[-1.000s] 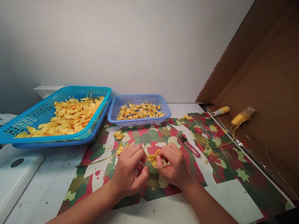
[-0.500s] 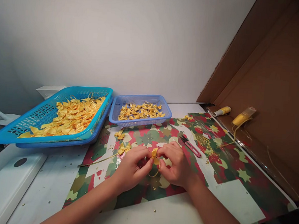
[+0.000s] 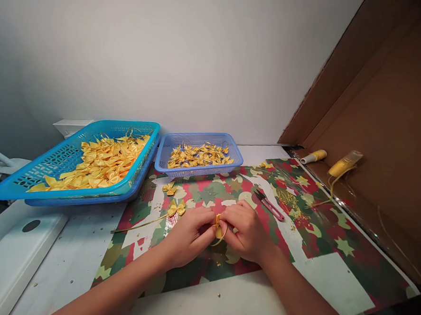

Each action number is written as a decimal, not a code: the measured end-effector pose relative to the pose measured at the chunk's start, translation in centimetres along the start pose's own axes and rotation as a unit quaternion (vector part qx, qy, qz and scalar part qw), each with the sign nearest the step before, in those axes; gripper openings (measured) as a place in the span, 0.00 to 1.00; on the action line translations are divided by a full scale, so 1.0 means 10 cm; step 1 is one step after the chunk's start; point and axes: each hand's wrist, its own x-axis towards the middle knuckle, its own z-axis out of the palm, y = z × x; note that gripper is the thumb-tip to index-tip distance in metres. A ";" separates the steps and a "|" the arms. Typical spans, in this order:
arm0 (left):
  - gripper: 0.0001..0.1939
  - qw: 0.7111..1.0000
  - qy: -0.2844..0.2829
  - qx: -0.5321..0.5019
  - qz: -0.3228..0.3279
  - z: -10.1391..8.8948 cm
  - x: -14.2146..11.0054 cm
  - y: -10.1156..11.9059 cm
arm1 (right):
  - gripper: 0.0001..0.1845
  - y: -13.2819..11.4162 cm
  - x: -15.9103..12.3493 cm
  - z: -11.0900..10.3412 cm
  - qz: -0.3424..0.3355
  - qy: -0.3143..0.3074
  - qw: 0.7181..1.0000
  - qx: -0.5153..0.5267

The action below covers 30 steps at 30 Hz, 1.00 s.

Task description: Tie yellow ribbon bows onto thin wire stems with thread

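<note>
Between my two hands is a yellow ribbon bow, with a thin gold cord loop hanging below it. My left hand pinches the bow's left side between thumb and fingers. On the opposite side, my right hand pinches it too, and the fingertips of both nearly meet. Much of the bow is hidden behind the fingers. Just left of my left hand lies another bow, from which a gold cord stretches leftward. A further small bow rests behind that one.
A turquoise basket heaped with yellow bows stands at the left. Behind my hands sits a blue basket of corded bows. Pink thread snips lie right of my right hand, near gold cord scraps. Yellow thread spools are by the cardboard.
My left hand has moved in from beside the bow and closed on it. The bow has turned in my fingers, its cord loop now hanging down. The view has shifted slightly.
</note>
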 end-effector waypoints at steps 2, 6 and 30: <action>0.12 0.996 -0.049 -0.067 -0.035 -0.04 0.01 0.00 | 0.11 -0.01 0.00 0.01 0.014 -0.003 1.000 0.014; 0.12 0.957 -0.142 -0.220 -0.124 -0.11 0.02 -0.04 | 0.11 -0.07 0.02 -0.01 0.062 -0.012 0.994 0.088; 0.16 0.937 0.179 -0.270 -0.134 -0.26 0.22 -0.07 | 0.10 0.03 0.03 0.15 0.256 0.177 0.927 0.210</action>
